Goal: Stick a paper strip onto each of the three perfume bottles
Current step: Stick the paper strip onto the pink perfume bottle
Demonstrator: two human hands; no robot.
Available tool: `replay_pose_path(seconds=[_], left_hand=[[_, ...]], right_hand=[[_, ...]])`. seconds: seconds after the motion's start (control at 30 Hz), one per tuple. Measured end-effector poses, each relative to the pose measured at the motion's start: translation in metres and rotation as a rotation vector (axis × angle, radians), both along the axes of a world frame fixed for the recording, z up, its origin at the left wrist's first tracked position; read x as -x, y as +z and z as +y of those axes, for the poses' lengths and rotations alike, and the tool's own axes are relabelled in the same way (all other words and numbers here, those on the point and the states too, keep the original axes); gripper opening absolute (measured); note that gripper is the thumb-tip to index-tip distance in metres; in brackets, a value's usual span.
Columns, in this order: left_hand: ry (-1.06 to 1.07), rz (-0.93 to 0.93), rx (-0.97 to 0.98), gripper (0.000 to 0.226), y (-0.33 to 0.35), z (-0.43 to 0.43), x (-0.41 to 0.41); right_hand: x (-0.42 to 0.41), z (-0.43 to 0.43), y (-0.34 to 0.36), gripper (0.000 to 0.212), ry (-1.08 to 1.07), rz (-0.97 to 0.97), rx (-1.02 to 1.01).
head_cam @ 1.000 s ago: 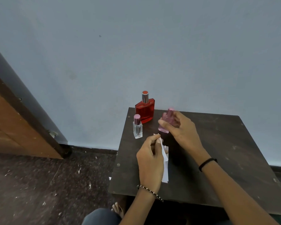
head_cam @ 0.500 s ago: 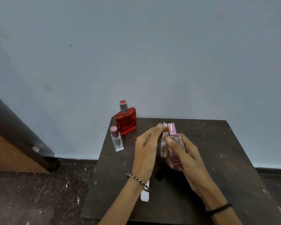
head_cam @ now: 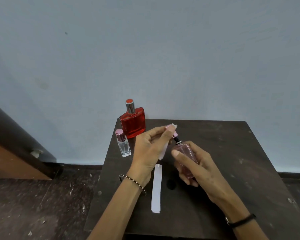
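Hands are both occupied: the left hand (head_cam: 150, 149) pinches a paper strip (head_cam: 163, 150) against the pink cap (head_cam: 174, 135), and the right hand (head_cam: 199, 170) grips the pink bottle (head_cam: 186, 153) over the worktop (head_cam: 232, 153). Spare strips (head_cam: 156, 189) lie just beside. The red bottle (head_cam: 132, 122) and clear bottle (head_cam: 123, 145) show no strip. Judged: none stuck yet, three remain.

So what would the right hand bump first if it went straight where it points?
The right hand, holding the pink bottle, would probably meet the paper strip in the left hand first; depth is unclear.
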State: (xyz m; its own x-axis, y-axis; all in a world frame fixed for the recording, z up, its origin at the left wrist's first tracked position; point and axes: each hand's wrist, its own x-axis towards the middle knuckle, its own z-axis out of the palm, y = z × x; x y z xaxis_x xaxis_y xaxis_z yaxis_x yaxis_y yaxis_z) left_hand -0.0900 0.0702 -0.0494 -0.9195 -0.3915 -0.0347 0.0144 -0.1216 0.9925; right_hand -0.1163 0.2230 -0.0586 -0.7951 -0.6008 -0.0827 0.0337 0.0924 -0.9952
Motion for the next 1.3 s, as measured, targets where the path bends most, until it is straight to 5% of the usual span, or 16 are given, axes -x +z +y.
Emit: replay_pose_path(seconds=[0.27,0.4,0.5,0.63,1.0,1.3], left_hand=[[0.088,-0.06,-0.203,0.025,-0.01,-0.004,0.001],[0.063,-0.073,-0.278,0.028,-0.01,-0.002,0.002],[0.063,-0.061,-0.334,0.029,-0.008,-0.001,0.001],[0.049,-0.056,-0.349,0.031,-0.008,-0.002,0.002],[0.068,-0.069,-0.364,0.024,-0.009,0.002,0.002],[0.127,-0.109,-0.499,0.022,-0.007,0.008,0.003]], right_hand=[[0.006,-0.002,0.006,0.028,-0.021,-0.123,0.224],[0.011,0.0,0.01,0.058,0.001,-0.31,0.348],[0.011,0.005,0.008,0.05,0.033,-0.4,0.478],[0.013,0.004,0.012,0.053,-0.013,-0.388,0.355],[0.002,-0.002,0.006,0.049,-0.204,0.427,-0.329],[-0.001,-0.021,-0.006,0.055,-0.217,0.699,-0.486]])
